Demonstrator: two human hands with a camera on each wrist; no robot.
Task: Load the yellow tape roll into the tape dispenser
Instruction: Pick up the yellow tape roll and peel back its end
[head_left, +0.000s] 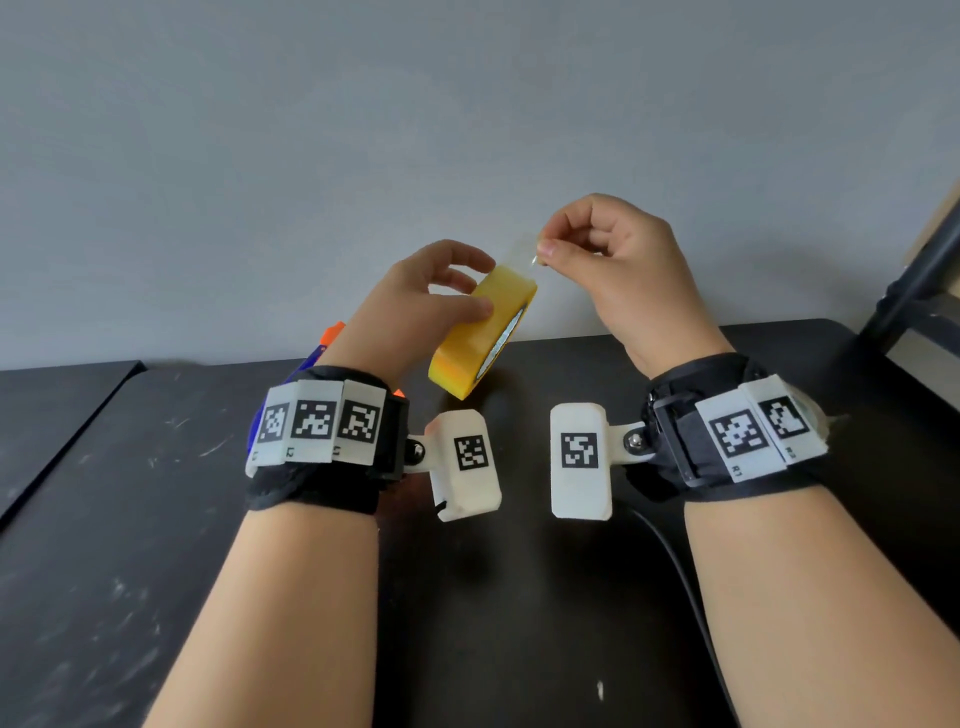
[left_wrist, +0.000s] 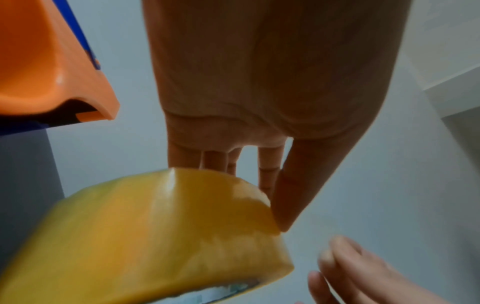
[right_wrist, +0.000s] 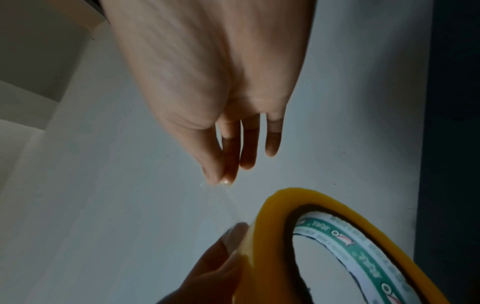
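The yellow tape roll (head_left: 480, 332) hangs tilted above the dark table, held at its rim by my left hand (head_left: 441, 291), thumb on the outer face and fingers behind. My right hand (head_left: 587, 249) pinches the clear free tape end (head_left: 524, 254) between thumb and forefinger, just above the roll's top edge. In the left wrist view my thumb presses the roll (left_wrist: 161, 232); in the right wrist view the roll's printed core (right_wrist: 363, 251) shows below my pinching fingertips (right_wrist: 221, 181). The orange and blue tape dispenser (head_left: 327, 343) lies mostly hidden behind my left wrist; its orange part (left_wrist: 49, 67) fills the left wrist view's corner.
A dark scuffed table (head_left: 156, 519) runs to a grey wall. A second dark surface (head_left: 47, 415) adjoins it at the left. A dark chair frame (head_left: 914, 291) stands at the right, and a black cable (head_left: 675, 561) trails near my right forearm.
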